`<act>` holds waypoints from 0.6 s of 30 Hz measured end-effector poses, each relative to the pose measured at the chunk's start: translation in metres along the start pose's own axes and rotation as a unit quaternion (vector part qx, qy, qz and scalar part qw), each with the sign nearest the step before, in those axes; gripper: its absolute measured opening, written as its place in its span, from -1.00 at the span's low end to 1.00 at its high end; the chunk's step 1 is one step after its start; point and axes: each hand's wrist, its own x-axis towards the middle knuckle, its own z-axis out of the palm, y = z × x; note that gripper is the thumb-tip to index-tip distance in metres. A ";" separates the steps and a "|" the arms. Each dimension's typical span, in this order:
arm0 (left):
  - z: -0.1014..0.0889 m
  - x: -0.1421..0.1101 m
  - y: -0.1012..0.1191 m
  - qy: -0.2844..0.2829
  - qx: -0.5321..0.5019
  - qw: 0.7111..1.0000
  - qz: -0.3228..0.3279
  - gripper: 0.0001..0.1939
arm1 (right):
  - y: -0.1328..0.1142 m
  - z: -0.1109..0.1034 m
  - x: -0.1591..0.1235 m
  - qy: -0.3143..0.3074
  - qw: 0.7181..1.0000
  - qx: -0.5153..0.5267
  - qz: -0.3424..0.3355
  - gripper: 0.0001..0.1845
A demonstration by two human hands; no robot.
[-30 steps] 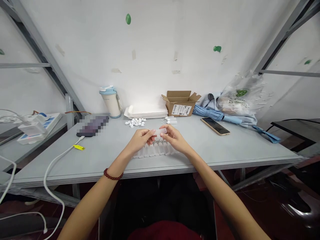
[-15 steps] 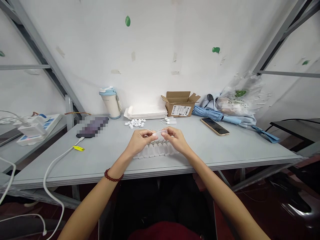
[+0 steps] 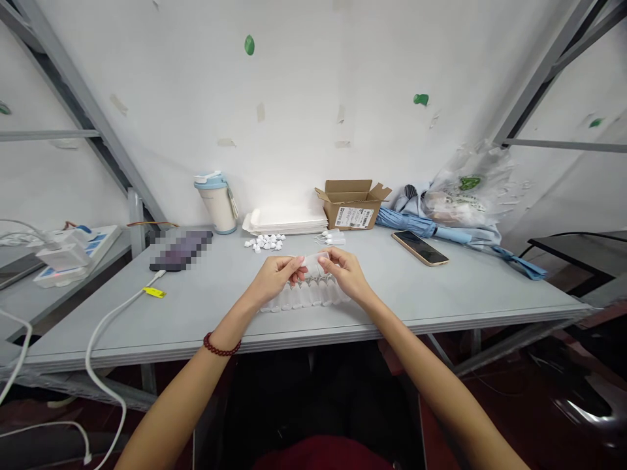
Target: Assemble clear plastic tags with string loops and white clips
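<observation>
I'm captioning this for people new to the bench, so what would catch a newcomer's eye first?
Probably the left hand and right hand, pinching a translucent piece between them, beside a row of translucent pieces near the front edge of the table. Behind them, the open brown box stands out at the back, with a blue-lidded cup farther left.

Whitish container (image 3: pixel 312 265), brown box (image 3: pixel 337 214)
</observation>
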 end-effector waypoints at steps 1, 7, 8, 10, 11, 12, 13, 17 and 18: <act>0.000 -0.001 0.001 0.000 0.016 1.000 0.012 -0.54 | 0.000 0.000 0.000 0.005 1.000 -0.002 0.001 -0.61; -0.001 -0.003 -0.001 0.013 0.089 0.994 0.069 -0.62 | 0.003 -0.001 -0.001 0.017 1.000 -0.018 0.000 -0.61; -0.001 -0.003 -0.003 0.018 0.090 0.993 0.077 -0.64 | 0.003 -0.001 0.000 0.017 1.000 -0.020 0.003 -0.62; -0.001 -0.003 -0.005 0.028 0.090 0.992 0.089 -0.67 | 0.004 -0.001 0.000 0.016 1.000 -0.023 0.009 -0.62; -0.001 -0.003 -0.005 0.034 0.092 0.991 0.094 -0.68 | 0.004 -0.001 0.000 0.016 1.000 -0.022 0.012 -0.62; 0.000 -0.003 -0.006 0.040 0.096 0.990 0.096 -0.69 | 0.003 -0.001 0.000 0.015 1.000 -0.021 0.016 -0.62; 0.000 -0.003 -0.005 0.047 0.099 0.989 0.097 -0.69 | 0.003 -0.001 0.001 0.015 1.000 -0.020 0.018 -0.61; 0.000 -0.003 -0.002 0.049 0.105 0.989 0.089 -0.68 | 0.001 0.000 0.001 0.017 1.000 -0.008 0.022 -0.57; 0.000 -0.003 -0.001 0.040 0.103 0.991 0.078 -0.66 | 0.000 0.000 0.001 0.018 1.000 -0.004 0.021 -0.56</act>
